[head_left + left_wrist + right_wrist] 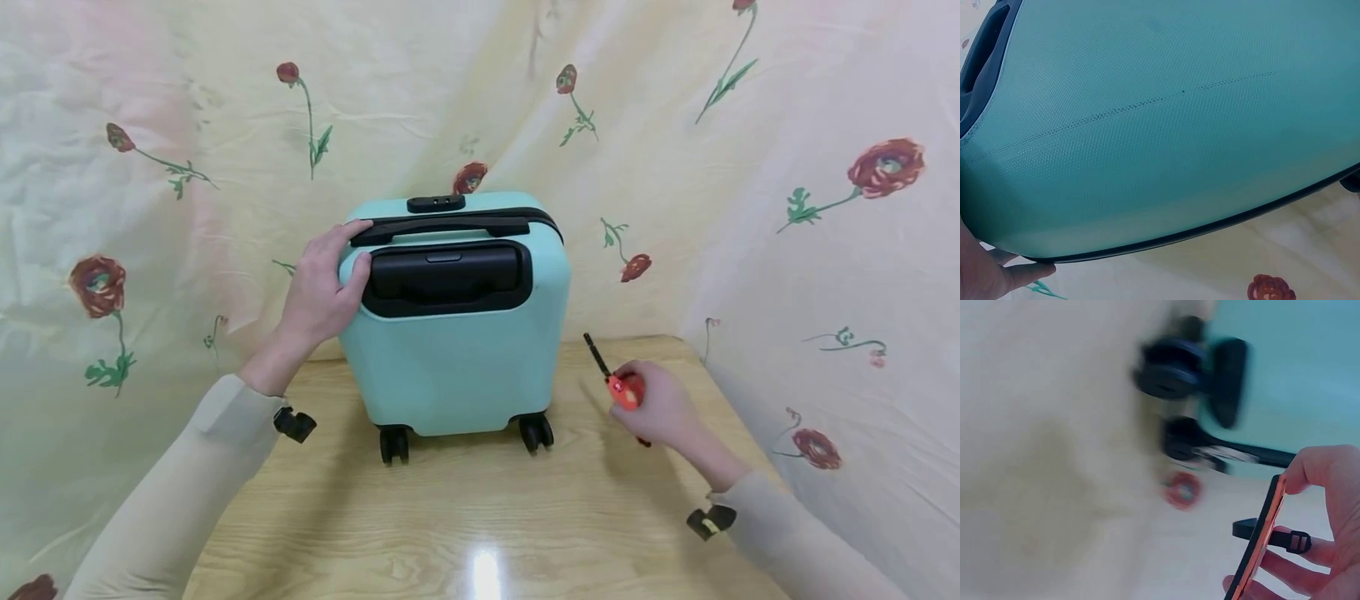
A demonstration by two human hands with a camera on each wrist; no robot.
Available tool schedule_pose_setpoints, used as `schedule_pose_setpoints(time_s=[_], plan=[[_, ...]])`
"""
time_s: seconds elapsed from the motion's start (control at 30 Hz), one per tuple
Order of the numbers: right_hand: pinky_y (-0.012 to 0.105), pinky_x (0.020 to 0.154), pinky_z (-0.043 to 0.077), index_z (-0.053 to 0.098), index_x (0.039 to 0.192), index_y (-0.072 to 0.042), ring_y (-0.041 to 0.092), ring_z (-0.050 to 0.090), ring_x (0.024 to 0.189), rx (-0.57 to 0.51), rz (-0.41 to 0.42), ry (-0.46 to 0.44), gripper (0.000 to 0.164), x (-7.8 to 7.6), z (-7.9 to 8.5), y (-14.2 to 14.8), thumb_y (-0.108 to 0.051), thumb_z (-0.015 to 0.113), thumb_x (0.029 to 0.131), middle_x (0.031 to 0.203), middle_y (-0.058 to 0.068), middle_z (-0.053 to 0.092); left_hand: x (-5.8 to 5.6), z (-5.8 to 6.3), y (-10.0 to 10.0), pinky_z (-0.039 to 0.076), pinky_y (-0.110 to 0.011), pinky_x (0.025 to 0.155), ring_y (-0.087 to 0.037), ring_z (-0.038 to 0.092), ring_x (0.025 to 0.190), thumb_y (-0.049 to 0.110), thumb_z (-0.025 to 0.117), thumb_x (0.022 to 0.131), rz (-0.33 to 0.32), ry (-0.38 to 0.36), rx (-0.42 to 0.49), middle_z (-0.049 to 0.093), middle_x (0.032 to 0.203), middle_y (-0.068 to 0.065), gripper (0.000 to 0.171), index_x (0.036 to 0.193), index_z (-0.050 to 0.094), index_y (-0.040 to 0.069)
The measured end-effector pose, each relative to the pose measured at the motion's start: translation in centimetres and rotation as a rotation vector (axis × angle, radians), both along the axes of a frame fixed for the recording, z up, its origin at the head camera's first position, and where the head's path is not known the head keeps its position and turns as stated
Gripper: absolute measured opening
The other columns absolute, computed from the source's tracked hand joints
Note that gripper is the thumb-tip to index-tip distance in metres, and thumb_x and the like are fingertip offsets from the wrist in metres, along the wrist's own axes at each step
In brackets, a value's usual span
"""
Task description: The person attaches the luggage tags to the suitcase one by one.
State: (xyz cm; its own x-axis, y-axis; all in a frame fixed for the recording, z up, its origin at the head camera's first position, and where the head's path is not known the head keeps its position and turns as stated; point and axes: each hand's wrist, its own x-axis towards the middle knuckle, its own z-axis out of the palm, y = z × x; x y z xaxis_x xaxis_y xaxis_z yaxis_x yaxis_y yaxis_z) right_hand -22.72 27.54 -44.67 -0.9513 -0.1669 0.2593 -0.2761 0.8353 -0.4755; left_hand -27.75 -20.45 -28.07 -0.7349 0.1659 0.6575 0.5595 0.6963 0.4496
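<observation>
A mint-green suitcase (457, 367) stands upright on its wheels, its black carry handle (442, 225) and recessed pull handle facing me. My left hand (324, 283) rests on its upper left corner, thumb against the front and fingers over the top edge by the handle's end. In the left wrist view its fingers (1029, 274) lie fairly straight along the black edge seam. To the right of the suitcase and apart from it, my right hand (660, 408) holds a red luggage tag (1262, 540) between thumb and fingers. A black strap (596, 356) with a small buckle sticks out from the tag.
The suitcase stands on a light wooden tabletop (465, 508). Flower-printed cloth (645, 150) hangs close behind it and on both sides. Black caster wheels (536, 432) show at the bottom, and a combination lock (437, 203) sits on top.
</observation>
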Motion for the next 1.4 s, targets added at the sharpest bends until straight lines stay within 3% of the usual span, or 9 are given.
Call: schedule_pose_setpoints(time_s=[0.27,0.53,0.7,0.83,0.97,1.1,1.23,1.4], plan=[[0.029,0.059,0.049,0.067,0.121,-0.002,0.028,0.061,0.085,-0.025,0.048,0.128,0.04,0.7,7.4,1.0,-0.009,0.079,0.083,0.11,0.018,0.07,0.2,0.1,0.0,0.044,-0.068,0.114,-0.044,0.054,0.136,0.028,0.05,0.106,0.008,0.015,0.006,0.063,0.149,-0.018,0.048,0.151,0.058,0.014],[0.02,0.063,0.052,0.071,0.115,-0.007,0.024,0.064,0.084,-0.041,0.096,0.26,0.035,1.5,12.8,0.4,-0.005,0.079,0.081,0.109,0.014,0.073,0.0,0.0,0.1,0.044,-0.068,0.114,-0.044,0.055,0.134,0.028,0.051,0.106,-0.009,0.023,0.003,0.063,0.148,-0.018,0.048,0.15,0.059,0.012],[0.008,0.067,0.049,0.071,0.119,-0.006,0.006,0.06,0.089,-0.106,0.116,0.308,0.038,1.7,16.8,0.2,0.0,0.077,0.081,0.112,0.013,0.073,-0.1,0.0,0.2,0.045,-0.067,0.114,-0.044,0.055,0.135,0.029,0.051,0.106,-0.013,0.017,-0.001,0.063,0.15,-0.017,0.048,0.151,0.058,0.013],[0.005,0.071,0.049,0.074,0.118,-0.008,-0.007,0.062,0.092,-0.161,0.177,0.352,0.038,2.3,20.2,-0.3,0.005,0.071,0.082,0.109,-0.005,0.075,-0.1,0.0,0.2,0.045,-0.067,0.114,-0.044,0.054,0.135,0.031,0.051,0.106,-0.005,0.008,0.004,0.062,0.151,-0.017,0.048,0.151,0.058,0.014],[0.01,0.074,0.054,0.074,0.119,-0.009,0.001,0.069,0.099,-0.193,0.324,0.296,0.04,2.9,23.1,-2.0,0.01,0.062,0.087,0.106,-0.015,0.076,0.0,-0.1,0.0,0.046,-0.068,0.113,-0.044,0.055,0.135,0.03,0.05,0.106,0.004,0.012,0.016,0.062,0.151,-0.017,0.048,0.151,0.058,0.014],[0.014,0.08,0.057,0.073,0.123,-0.011,0.008,0.07,0.103,-0.191,0.433,0.204,0.04,3.2,25.3,-4.4,0.009,0.06,0.09,0.112,-0.007,0.076,0.0,-0.1,-0.1,0.045,-0.068,0.113,-0.044,0.055,0.134,0.029,0.05,0.106,0.003,0.018,0.025,0.062,0.15,-0.017,0.048,0.151,0.058,0.014],[0.018,0.077,0.058,0.074,0.12,-0.013,0.008,0.069,0.103,-0.174,0.444,0.14,0.041,2.9,26.8,-6.8,0.008,0.06,0.089,0.118,-0.007,0.075,0.0,-0.1,-0.2,0.042,-0.067,0.116,-0.043,0.053,0.138,0.031,0.052,0.106,-0.005,0.024,0.024,0.062,0.152,-0.016,0.048,0.15,0.059,0.014],[0.036,0.058,0.06,0.073,0.12,-0.016,0.015,0.071,0.1,-0.121,0.425,-0.013,0.032,1.7,28.8,-9.2,-0.001,0.061,0.094,0.119,0.001,0.073,0.0,0.0,-0.1,0.041,-0.067,0.117,-0.044,0.052,0.141,0.033,0.052,0.106,-0.013,0.015,0.023,0.06,0.154,-0.015,0.049,0.151,0.059,0.015]])
